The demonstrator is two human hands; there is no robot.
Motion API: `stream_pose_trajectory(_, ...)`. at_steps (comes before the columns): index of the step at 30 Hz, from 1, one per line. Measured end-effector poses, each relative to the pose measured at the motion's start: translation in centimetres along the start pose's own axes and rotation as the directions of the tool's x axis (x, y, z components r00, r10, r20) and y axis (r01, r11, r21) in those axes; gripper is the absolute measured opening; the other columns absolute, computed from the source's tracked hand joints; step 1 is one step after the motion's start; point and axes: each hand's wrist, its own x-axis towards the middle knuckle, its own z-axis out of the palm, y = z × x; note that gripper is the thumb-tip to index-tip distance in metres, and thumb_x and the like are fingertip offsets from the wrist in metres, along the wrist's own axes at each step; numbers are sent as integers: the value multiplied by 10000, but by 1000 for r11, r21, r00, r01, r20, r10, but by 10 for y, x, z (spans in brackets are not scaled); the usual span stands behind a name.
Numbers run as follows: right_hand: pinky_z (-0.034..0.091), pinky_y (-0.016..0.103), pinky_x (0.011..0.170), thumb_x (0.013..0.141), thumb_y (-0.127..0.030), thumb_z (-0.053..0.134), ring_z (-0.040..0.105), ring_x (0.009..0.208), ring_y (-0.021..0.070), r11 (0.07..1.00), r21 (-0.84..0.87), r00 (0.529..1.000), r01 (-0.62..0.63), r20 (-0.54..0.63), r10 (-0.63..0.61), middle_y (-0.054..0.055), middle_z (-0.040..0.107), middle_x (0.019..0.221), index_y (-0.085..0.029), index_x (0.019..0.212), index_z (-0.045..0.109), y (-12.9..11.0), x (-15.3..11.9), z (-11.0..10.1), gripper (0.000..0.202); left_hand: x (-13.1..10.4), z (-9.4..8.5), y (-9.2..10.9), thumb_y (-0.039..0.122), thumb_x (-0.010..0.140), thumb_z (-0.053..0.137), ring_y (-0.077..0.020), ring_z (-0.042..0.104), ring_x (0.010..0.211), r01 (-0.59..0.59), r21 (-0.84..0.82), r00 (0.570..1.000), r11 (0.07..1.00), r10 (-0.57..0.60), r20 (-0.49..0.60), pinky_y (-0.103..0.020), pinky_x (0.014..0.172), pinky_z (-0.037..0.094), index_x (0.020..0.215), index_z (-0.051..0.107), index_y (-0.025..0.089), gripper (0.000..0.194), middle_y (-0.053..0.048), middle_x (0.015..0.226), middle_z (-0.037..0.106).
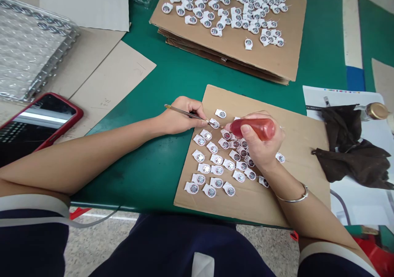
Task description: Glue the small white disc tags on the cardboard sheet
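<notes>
My left hand [184, 115] is closed on a slim, pointed tool that looks like tweezers [178, 110]. Its tip reaches a small white part with a round silvery disc [214, 123] on a cardboard sheet [295, 145]. A red squeeze bottle [254, 128] lies tilted in my right hand [264, 145], its narrow nozzle pointing left at that same part. Whether the nozzle touches it I cannot tell. Several more such parts [217, 159], with thin wires, are spread over the cardboard below and under my right hand, which hides some.
Behind, a stack of cardboard [289, 51] carries many similar parts [221, 22]. To the left are a red-cased phone [52, 117] and clear plastic trays [27, 51]. A dark cloth [353, 154] and a small capped jar [375, 111] rest on white paper [314, 94] at the right.
</notes>
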Motion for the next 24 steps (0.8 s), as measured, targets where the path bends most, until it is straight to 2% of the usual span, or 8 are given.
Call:
stream_pose_trajectory(9,500,271,712,724,-447,637,569,767,86,999,-29,1000,-16,-5,16,35,589,851,-154,878,580,-1,0,0,336,0,0,1,277,667,690,-184,622,680,8,-1,1000,1000,-8,-1,-266,565,483,731,652,62,228,-87,765,651)
stream_pose_trajectory(24,495,268,735,723,-402,653,569,799,80,996,-62,998,59,1,-59,25,591,861,-154,878,580,-2,0,-1,302,1,0,3,274,669,698,-175,618,685,45,10,999,999,-45,7,-253,562,461,738,650,63,227,-97,783,652)
